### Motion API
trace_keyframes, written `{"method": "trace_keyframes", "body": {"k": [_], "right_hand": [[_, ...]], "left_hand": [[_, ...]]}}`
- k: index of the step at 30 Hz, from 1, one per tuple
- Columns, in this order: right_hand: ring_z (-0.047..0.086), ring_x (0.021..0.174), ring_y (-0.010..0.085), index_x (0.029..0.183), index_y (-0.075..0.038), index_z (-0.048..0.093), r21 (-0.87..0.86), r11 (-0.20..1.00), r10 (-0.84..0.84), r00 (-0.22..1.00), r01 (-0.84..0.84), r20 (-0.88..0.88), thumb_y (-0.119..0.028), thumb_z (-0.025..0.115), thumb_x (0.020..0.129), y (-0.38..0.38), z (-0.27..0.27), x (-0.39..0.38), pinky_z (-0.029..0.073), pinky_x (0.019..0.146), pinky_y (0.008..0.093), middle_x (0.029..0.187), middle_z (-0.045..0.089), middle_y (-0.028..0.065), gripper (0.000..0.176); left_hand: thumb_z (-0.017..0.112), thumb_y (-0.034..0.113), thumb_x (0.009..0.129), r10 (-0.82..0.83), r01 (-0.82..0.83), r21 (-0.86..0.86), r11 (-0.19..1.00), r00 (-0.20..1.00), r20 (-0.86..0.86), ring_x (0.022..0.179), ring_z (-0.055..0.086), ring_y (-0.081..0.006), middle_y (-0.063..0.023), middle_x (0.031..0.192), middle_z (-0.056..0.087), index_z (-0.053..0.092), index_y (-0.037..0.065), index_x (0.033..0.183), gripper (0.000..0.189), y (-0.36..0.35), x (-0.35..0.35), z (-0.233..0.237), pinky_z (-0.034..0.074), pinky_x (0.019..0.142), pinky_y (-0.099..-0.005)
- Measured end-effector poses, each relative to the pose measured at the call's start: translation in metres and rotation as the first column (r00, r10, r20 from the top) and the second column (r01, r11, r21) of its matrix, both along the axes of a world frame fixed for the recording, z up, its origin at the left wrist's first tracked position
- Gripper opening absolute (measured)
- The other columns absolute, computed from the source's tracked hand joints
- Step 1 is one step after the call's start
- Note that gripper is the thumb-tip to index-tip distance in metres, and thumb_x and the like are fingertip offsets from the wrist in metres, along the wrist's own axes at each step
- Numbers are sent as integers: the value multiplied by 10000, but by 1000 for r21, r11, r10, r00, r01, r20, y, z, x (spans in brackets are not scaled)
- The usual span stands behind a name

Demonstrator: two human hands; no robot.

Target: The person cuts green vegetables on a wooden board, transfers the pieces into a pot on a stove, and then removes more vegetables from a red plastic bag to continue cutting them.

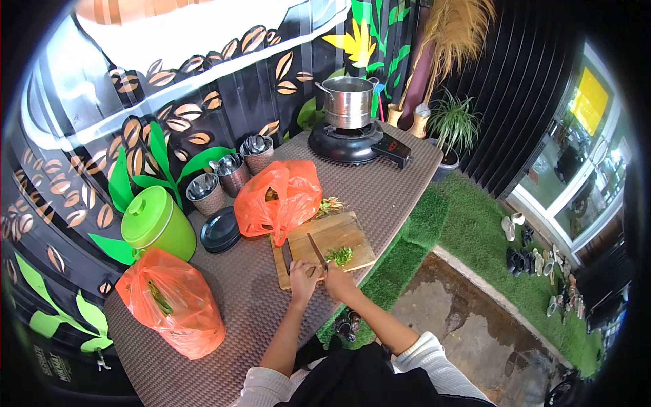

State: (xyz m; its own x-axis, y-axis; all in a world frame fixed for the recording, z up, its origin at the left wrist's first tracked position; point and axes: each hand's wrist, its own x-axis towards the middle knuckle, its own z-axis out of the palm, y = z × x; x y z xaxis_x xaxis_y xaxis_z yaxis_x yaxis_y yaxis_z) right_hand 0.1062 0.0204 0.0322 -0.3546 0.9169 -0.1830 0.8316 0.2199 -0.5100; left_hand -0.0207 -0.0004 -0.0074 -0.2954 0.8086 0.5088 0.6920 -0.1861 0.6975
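A wooden cutting board [339,230] lies near the table's right edge. My right hand [338,281] is closed around the handle of a knife [316,248], whose blade points away over the board. Chopped greens [340,256] sit in a small pile just right of the blade. Over the board's near left part, my left hand [304,279] has its fingers curled, and what they hold, if anything, is too small to name. An orange plastic bag [288,197] stands against the board's far left corner, with stems [329,206] beside it.
A steel pot [349,102] rests on a black portable stove [352,146] at the table's far end. Cups of cutlery [231,178], dark plates [220,230], a green container [157,220] and another orange bag [176,305] occupy the left side.
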Motion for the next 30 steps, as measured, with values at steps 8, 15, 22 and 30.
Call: {"method": "trace_keyframes", "body": {"k": [8, 15, 22, 30], "right_hand": [[639, 926, 443, 1066, 11, 409, 14, 1000, -27, 999, 27, 19, -221, 422, 963, 6, -3, -9, 506, 797, 529, 945, 646, 294, 255], [645, 879, 452, 1038, 13, 431, -19, 999, -38, 999, 38, 6, -224, 443, 955, -15, 3, -3, 519, 758, 522, 939, 646, 294, 251], [642, 825, 464, 1037, 19, 423, 10, 999, 36, 996, -36, -85, -235, 428, 960, 11, -1, -6, 505, 724, 552, 845, 642, 299, 265], [652, 852, 446, 1059, 20, 427, -1, 999, -37, 999, 37, 29, -247, 426, 971, -12, -3, -12, 522, 755, 515, 878, 651, 290, 281]], "left_hand": [[751, 73, 681, 65, -12, -211, 977, 968, 244, 736, 597, -260, -121, 828, 624, 720, 26, 806, 137, 12, -5, 1, 490, 685, -353], [780, 77, 679, 67, -1, -249, 968, 964, 257, 766, 598, -249, -113, 820, 592, 716, 18, 807, 154, 7, -5, 6, 495, 679, -355], [760, 86, 719, -1, 1, -2, 1000, 993, 116, 773, 565, -271, -114, 770, 594, 714, 8, 810, 128, -2, -3, -8, 466, 695, -358], [739, 79, 731, -16, 15, 5, 1000, 995, 96, 773, 561, -270, -123, 781, 602, 701, -9, 810, 124, -1, -5, -10, 466, 684, -356]]}}
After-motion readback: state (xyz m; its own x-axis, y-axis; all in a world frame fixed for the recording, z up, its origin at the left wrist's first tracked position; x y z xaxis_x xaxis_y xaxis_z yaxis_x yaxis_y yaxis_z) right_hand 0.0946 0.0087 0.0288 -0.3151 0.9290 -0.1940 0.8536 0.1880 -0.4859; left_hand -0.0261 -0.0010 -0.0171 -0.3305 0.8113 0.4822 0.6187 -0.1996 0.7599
